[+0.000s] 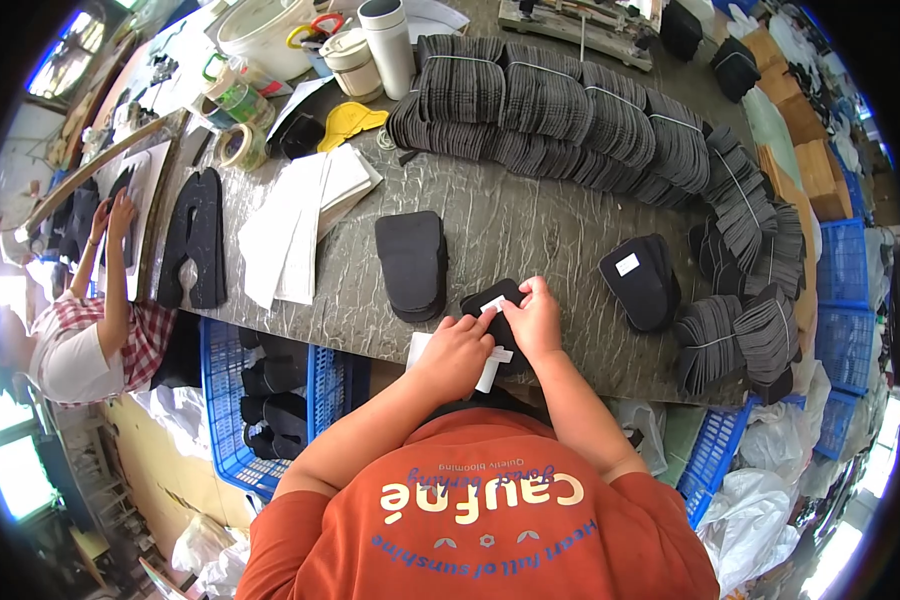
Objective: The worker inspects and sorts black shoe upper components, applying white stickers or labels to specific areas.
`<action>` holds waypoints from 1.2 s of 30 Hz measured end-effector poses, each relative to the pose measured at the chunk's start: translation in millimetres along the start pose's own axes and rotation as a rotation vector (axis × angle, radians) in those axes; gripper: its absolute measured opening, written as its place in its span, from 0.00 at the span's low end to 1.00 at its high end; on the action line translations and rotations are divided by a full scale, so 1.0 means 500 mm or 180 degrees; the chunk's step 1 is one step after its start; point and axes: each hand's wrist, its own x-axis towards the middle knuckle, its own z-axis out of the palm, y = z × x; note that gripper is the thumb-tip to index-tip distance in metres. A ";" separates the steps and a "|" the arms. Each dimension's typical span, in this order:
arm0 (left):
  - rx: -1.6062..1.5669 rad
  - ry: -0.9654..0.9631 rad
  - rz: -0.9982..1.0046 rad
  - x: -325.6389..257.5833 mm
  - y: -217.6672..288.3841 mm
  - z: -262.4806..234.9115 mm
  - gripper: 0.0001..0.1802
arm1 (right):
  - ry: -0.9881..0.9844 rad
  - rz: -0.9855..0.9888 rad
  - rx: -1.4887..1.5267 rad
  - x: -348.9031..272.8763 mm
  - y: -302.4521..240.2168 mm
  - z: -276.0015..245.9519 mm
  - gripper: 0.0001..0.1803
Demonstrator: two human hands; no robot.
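- Your two hands meet over a black pad [507, 288] at the near side of the tabletop [560, 225], in front of your chest.
- A small white label [491, 304] lies on the pad's far part, right at the fingertips; your left hand [452, 355] comes at it from the lower left, your right hand [536, 325] from the right.
- Both hands are about equally near: your left forefinger reaches the label's near side, your right thumb its right side. Whether the fingers pinch the label or only press it, you cannot tell from here.
- As far as it shows, the pad's long axis runs roughly away from your body; your hands cover much of the rest.
- A white strip [489, 374] hangs below your left fingers, toward the tabletop's near edge; whether the pad overhangs that edge is hidden.
- A black stack [411, 262] sits just beyond your left hand, near the pad's upper left, its length pointing away from you, leaving the tighter side.
- A labelled stack [648, 290] stands well to the right, a white sticker on its top, with a broad stretch of tabletop between it and your right hand.
- Grey bundles [545, 100] line the far side and curve down the right; white papers [288, 230] spread at the left.
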 end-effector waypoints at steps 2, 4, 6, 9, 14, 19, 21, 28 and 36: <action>0.0045 -0.0160 -0.0030 0.020 0.000 -0.009 0.07 | 0.0370 -0.0635 -0.0268 0.005 0.015 -0.001 0.13; 0.0034 -0.0194 -0.0030 0.032 -0.005 -0.008 0.07 | 0.0395 -0.0776 -0.0173 0.006 0.021 0.001 0.12; 0.0023 -0.0222 -0.0005 0.037 -0.006 -0.008 0.08 | 0.0443 -0.0913 -0.0087 0.006 0.026 -0.002 0.11; -0.0731 -0.0047 0.0000 0.009 -0.013 0.008 0.08 | 0.0461 -0.1560 -0.0341 0.010 0.040 -0.005 0.09; -0.1000 0.0139 0.0101 -0.030 -0.016 0.031 0.07 | -0.0047 -0.0862 0.0036 0.044 0.021 -0.109 0.09; -0.1907 0.0690 -0.0482 -0.006 -0.014 0.025 0.12 | 0.1050 -0.1394 -0.1159 0.059 -0.005 -0.251 0.12; -0.2184 0.0590 -0.0742 -0.003 -0.017 0.018 0.11 | 0.1095 -0.1843 -0.1330 0.035 -0.025 -0.240 0.13; -0.2555 0.0697 -0.1159 0.003 -0.010 0.030 0.12 | -0.1211 -0.0264 0.1017 -0.048 0.010 -0.090 0.07; -0.2679 0.0247 -0.2337 -0.006 -0.008 0.001 0.22 | -0.0214 -0.1483 0.0773 -0.066 -0.022 -0.059 0.05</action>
